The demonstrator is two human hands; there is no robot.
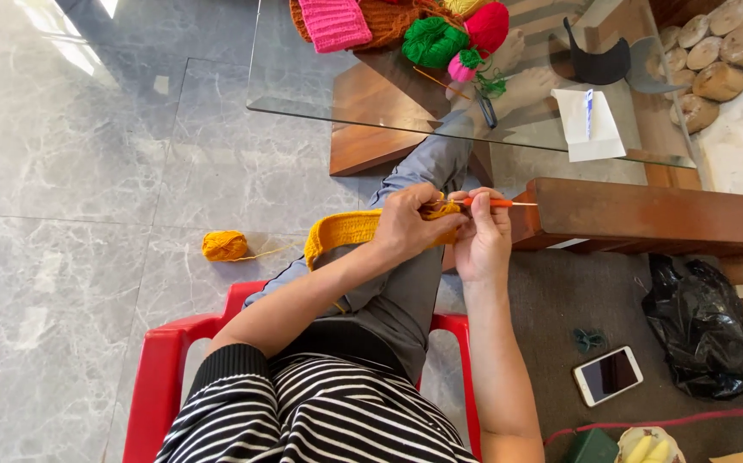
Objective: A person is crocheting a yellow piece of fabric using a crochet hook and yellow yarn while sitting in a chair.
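Knit strip [341, 230]: mustard-yellow, ribbed, curved band draped over the person's knee, just left of the hook.
Hook [496, 202]: thin crochet hook with an orange handle and a pale metal tip, lying level, tip pointing right.
Yarn ball [224, 246]: 1 small mustard ball on the grey floor, well left of the hook, a strand running toward the strip.
Desk [320, 107]: glass-topped, above the hook; carries pink knitting [334, 23], green yarn [432, 41], red yarn [487, 26] and a white paper [590, 129].
Bench [646, 214]: brown wood, touching the hook's right side in the view.
Phone [608, 375]: white, screen up, on the grey mat below and right of the hook.
Bag [710, 330]: black plastic, right of the phone.
Chair [161, 369]: red plastic, below the hook.
Left hand [410, 225]: arm crossing the lap, fingers closed around the strip's end beside the hook.
Right hand [483, 236]: raised upright, fingers pinching the hook's handle.
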